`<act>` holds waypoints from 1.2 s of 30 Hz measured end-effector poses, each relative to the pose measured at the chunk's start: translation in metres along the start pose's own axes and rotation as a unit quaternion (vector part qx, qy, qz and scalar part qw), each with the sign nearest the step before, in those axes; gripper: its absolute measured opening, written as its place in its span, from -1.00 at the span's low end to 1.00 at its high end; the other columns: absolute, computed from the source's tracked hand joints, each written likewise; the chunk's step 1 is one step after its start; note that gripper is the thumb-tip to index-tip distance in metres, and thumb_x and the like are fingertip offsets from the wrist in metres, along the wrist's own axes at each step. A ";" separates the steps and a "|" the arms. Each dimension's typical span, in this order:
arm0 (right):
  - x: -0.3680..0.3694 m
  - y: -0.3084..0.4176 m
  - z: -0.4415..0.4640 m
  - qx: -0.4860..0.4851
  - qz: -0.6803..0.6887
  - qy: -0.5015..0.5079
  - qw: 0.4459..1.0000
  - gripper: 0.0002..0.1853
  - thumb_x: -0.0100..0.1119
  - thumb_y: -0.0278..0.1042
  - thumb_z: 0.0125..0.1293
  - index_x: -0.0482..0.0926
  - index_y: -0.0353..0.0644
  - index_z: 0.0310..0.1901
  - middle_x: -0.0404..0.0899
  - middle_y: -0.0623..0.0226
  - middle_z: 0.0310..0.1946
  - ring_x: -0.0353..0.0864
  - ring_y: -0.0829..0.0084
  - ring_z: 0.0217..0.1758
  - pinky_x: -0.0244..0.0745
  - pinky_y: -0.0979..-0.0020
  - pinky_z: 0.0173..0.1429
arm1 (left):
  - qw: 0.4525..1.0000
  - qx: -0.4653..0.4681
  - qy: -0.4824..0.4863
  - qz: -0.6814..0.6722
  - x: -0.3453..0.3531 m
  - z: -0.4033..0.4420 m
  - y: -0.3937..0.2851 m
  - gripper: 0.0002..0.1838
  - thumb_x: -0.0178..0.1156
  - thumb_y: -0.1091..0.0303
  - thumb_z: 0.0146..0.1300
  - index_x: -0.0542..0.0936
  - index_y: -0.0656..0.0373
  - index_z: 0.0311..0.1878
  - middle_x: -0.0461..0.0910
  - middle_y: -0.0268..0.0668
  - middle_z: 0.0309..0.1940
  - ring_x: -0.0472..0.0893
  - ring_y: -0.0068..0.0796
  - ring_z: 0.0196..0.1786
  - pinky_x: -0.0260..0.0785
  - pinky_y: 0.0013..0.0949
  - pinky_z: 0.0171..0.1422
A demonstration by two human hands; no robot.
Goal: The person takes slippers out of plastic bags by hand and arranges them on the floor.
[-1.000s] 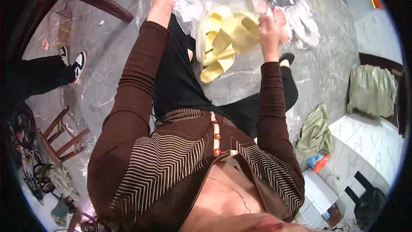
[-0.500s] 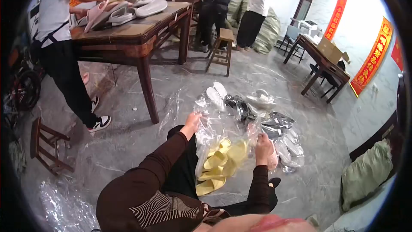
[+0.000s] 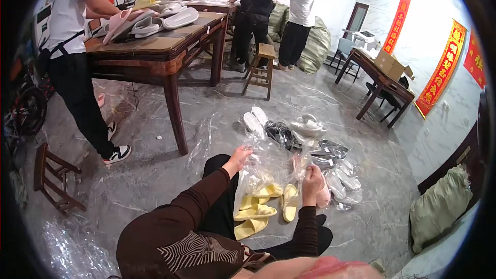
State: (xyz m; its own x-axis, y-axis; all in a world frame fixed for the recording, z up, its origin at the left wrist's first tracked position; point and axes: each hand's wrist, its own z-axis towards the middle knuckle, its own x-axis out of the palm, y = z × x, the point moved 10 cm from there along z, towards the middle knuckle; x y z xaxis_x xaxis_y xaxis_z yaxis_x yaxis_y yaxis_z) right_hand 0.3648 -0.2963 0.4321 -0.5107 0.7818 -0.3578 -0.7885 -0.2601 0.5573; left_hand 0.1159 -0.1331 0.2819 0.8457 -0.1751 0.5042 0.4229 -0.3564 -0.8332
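My left hand (image 3: 239, 157) pinches a clear plastic bag (image 3: 268, 151) at its left side. The bag's other side is in the closed fingers of my right hand (image 3: 312, 180). Several yellow slippers (image 3: 254, 212) lie on the floor between my legs, partly under clear plastic. One yellow slipper (image 3: 290, 202) stands apart, just left of my right hand. Beside that hand, on its right, is a pink slipper (image 3: 323, 194). Beyond my hands are bagged white slippers (image 3: 254, 120), bagged black slippers (image 3: 330, 151) and more white ones (image 3: 347, 180).
A wooden table (image 3: 170, 54) with slippers stands at the upper left, a person (image 3: 72, 31) beside it. Farther back are more people and a stool (image 3: 261, 70). A small stool (image 3: 54, 178) is at the left, a stuffed sack (image 3: 442, 206) at the right.
The view has tilted up from my lap to the room. The plastic between my hands has shifted, and one yellow slipper now lies apart from the others, close to my right hand.
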 end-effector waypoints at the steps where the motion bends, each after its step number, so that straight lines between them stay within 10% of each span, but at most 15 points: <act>1: 0.002 0.003 -0.004 0.000 0.000 0.001 1.000 -0.90 -0.05 -0.45 0.20 0.45 -0.26 -0.37 0.45 0.23 -0.55 0.42 0.39 -0.47 0.33 0.45 -0.33 | 1.000 -0.006 0.000 0.005 0.003 -0.003 -0.001 -0.71 0.01 0.48 0.14 0.36 0.15 -0.03 0.47 -0.26 -0.22 0.51 -0.32 -0.26 0.46 -0.13 -0.34; 21: 0.082 0.023 -0.063 0.142 0.145 0.094 0.975 -0.90 -0.08 -0.48 0.24 0.41 -0.30 -0.31 0.47 0.19 -0.36 0.44 0.44 -0.30 0.33 0.48 -0.16 | 0.990 -0.023 0.075 0.113 0.030 -0.014 0.054 -0.27 0.24 0.16 0.02 0.15 0.12 0.24 0.43 -0.19 -0.04 0.48 -0.29 -0.16 0.41 -0.22 -0.26; 25: 0.100 0.042 -0.082 0.116 0.124 0.105 0.980 -0.89 -0.09 -0.47 0.24 0.42 -0.28 -0.25 0.48 0.03 -0.16 0.49 0.20 -0.12 0.36 0.38 -0.07 | 0.988 -0.036 0.079 0.127 0.039 -0.032 0.063 -0.22 0.21 0.01 0.02 0.14 0.13 0.25 0.42 -0.21 -0.05 0.46 -0.37 -0.13 0.37 -0.30 -0.15; 36: 0.131 0.039 -0.114 0.100 0.148 0.191 0.965 -0.81 -0.08 -0.53 0.19 0.41 -0.30 -0.15 0.37 -0.06 -0.01 0.40 0.15 0.05 0.31 0.34 0.07 | 0.991 -0.045 0.123 0.030 0.048 -0.035 0.087 -0.40 0.07 0.03 0.16 0.24 0.22 0.15 0.41 -0.25 -0.09 0.39 -0.47 -0.05 0.22 -0.42 0.07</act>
State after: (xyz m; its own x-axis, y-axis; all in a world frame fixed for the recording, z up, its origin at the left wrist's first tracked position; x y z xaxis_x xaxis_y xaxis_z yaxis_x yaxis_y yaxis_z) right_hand 0.2277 -0.2686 0.3216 -0.8226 0.4138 -0.3899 -0.5265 -0.2958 0.7970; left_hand 0.1816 -0.2051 0.2414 0.7581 -0.4134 0.5044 0.3342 -0.4179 -0.8448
